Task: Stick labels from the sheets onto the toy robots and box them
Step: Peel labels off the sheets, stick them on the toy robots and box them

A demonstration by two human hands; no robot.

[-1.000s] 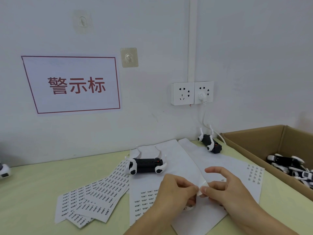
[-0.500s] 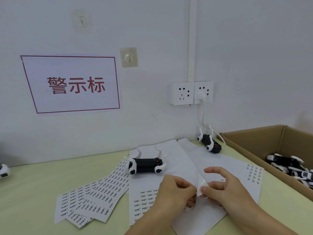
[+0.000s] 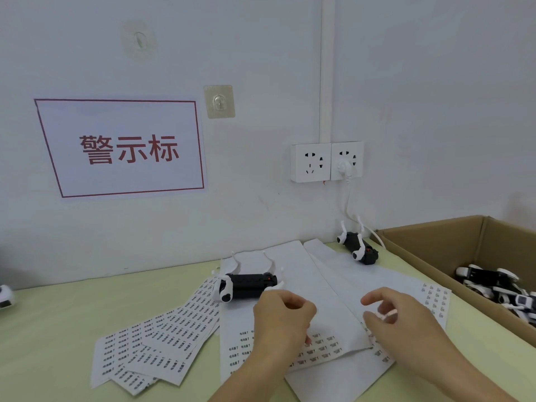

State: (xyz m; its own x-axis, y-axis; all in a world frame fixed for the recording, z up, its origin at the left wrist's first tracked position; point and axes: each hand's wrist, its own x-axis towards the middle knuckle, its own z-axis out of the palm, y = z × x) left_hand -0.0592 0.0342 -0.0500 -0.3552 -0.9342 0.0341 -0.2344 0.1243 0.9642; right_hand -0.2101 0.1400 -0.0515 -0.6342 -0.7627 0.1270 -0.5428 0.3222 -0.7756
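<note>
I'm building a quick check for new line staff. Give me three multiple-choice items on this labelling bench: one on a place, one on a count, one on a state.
1. Where does the cardboard box stand?
A. right of the sheets
B. left of the sheets
C. under the sign

2. How many toy robots lie out on the white sheets?
A. one
B. two
C. four

3. What is the state of the right-hand wall socket?
A. bare
B. has a plug in it
C. covered by tape

Answers: 1 A, the box sits at the table's right edge. 2 B, the near robot and the far robot. 3 B, a white plug and cable hang from it.
</note>
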